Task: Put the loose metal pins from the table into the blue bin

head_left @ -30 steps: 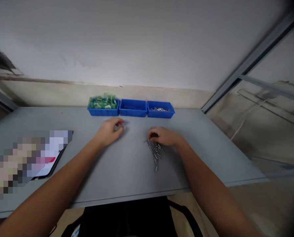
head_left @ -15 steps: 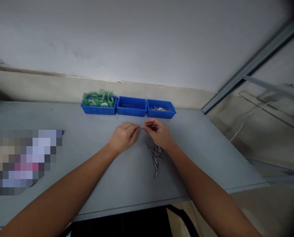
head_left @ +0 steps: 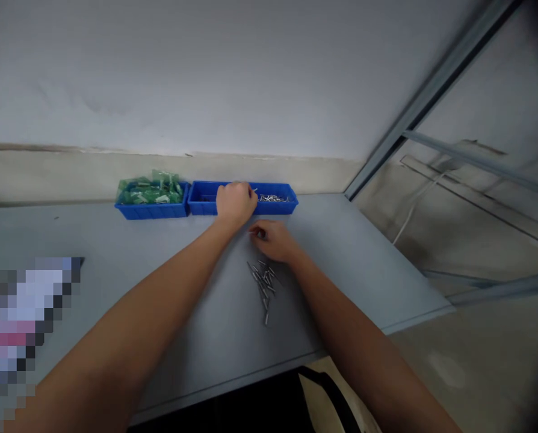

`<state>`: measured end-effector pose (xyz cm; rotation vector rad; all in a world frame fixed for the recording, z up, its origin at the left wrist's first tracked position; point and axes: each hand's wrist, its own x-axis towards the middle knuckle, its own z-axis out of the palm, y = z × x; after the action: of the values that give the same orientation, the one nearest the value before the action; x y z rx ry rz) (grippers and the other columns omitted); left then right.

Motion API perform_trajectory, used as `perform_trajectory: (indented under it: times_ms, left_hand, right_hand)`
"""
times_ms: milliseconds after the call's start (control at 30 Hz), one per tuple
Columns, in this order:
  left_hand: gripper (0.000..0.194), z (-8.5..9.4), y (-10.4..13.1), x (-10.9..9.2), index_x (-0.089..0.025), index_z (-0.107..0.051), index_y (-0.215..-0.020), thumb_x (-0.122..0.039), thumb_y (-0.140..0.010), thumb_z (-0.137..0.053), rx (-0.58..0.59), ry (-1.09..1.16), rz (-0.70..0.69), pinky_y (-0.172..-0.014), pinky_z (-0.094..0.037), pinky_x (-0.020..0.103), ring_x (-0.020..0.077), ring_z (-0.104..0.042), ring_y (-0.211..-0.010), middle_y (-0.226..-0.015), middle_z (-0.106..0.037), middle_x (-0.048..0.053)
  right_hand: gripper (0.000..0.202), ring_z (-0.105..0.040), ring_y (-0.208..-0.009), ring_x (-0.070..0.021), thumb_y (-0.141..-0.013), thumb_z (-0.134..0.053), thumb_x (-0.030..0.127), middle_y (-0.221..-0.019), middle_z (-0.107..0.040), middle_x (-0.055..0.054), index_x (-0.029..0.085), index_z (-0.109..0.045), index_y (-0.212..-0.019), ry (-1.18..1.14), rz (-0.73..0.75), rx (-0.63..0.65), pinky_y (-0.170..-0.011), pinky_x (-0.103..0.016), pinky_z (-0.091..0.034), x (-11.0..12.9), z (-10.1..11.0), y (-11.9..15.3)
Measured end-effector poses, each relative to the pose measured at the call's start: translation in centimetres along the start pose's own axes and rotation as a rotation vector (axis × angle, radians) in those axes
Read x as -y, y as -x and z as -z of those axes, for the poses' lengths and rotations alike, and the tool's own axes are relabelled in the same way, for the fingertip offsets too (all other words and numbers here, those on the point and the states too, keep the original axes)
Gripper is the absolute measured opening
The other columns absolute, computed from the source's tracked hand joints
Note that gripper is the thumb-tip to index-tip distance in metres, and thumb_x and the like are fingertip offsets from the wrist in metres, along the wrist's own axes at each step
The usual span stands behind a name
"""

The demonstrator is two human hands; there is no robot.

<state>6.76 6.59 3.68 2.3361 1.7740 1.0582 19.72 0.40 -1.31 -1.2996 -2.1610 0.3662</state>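
Observation:
My left hand [head_left: 236, 203] is raised over the junction of the middle blue bin [head_left: 203, 208] and the right blue bin [head_left: 275, 208]. Its fingers are closed, with a small bright metal piece showing at the tips. Nearer to me, my right hand [head_left: 274, 240] is closed in a pinch just above the table, a thin pale metal tip sticking out to the left. Below it lies a loose pile of slim metal pins [head_left: 264, 282]. Small shiny metal parts [head_left: 273, 198] fill the right bin. My left hand hides part of the middle bin.
A left blue bin [head_left: 154, 210] holds green plastic packets [head_left: 151, 191], by the wall. A pixelated flat object [head_left: 29, 313] lies on the grey table [head_left: 197, 355] at left. A metal frame post [head_left: 425, 102] rises at the right edge.
My hands have parted: the left has gone forward to the bins, while the right stays above the pile. The view has shifted a little to the right.

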Motion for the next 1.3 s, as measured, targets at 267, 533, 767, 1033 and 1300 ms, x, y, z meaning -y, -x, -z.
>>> perform_trajectory:
  times_ms: [267,533,767,1033,1300]
  left_hand:
    - [0.023,1.2,0.7,-0.2,-0.015,-0.067,-0.091,-0.032,-0.082,-0.054,-0.034,0.149,-0.060,-0.077,-0.047,0.035,0.0217,-0.060,-0.078,-0.083,-0.067,0.010]
    - [0.022,4.6,8.7,5.6,-0.016,-0.066,-0.093,-0.029,-0.081,-0.052,-0.072,0.282,-0.047,-0.065,-0.046,0.028,0.0154,-0.056,-0.065,-0.075,-0.064,0.004]
    - [0.035,3.8,10.2,6.7,-0.017,-0.061,-0.076,-0.036,-0.093,-0.037,0.118,0.109,-0.072,-0.057,-0.036,0.027,0.0165,-0.053,-0.059,-0.064,-0.061,0.005]
    - [0.040,4.3,10.1,6.1,-0.017,-0.052,-0.064,-0.042,-0.092,-0.041,0.021,0.161,-0.015,-0.056,-0.029,0.027,0.0127,-0.044,-0.055,-0.060,-0.053,0.002]
    - [0.026,4.1,10.3,5.7,-0.017,-0.057,-0.094,-0.041,-0.089,-0.047,0.093,0.240,0.035,-0.061,-0.039,0.027,0.0154,-0.056,-0.065,-0.076,-0.065,0.004]
  right_hand:
    - [0.014,-0.057,-0.064,-0.0137,-0.074,-0.056,0.014,-0.072,-0.067,-0.002,0.017,-0.068,-0.082,-0.062,-0.025,0.094,-0.062,-0.027,-0.042,-0.9,2.5,0.8]
    - [0.015,-0.061,-0.069,-0.0151,-0.076,-0.057,0.017,-0.077,-0.070,-0.003,0.018,-0.069,-0.085,-0.098,-0.078,0.148,-0.065,-0.028,-0.045,-0.8,2.1,0.6]
    - [0.013,-0.057,-0.064,-0.0137,-0.076,-0.058,0.021,-0.071,-0.067,-0.001,0.016,-0.069,-0.080,-0.132,-0.044,0.293,-0.061,-0.026,-0.042,0.6,2.0,0.7]
    - [0.017,-0.052,-0.059,-0.0116,-0.077,-0.059,0.030,-0.067,-0.065,-0.001,0.016,-0.067,-0.071,0.010,-0.040,0.539,-0.056,-0.025,-0.034,2.8,2.6,0.6]
    - [0.015,-0.051,-0.057,-0.0120,-0.076,-0.057,0.028,-0.070,-0.067,-0.003,0.018,-0.069,-0.077,0.152,-0.108,0.652,-0.053,-0.026,-0.031,4.4,1.9,0.8]
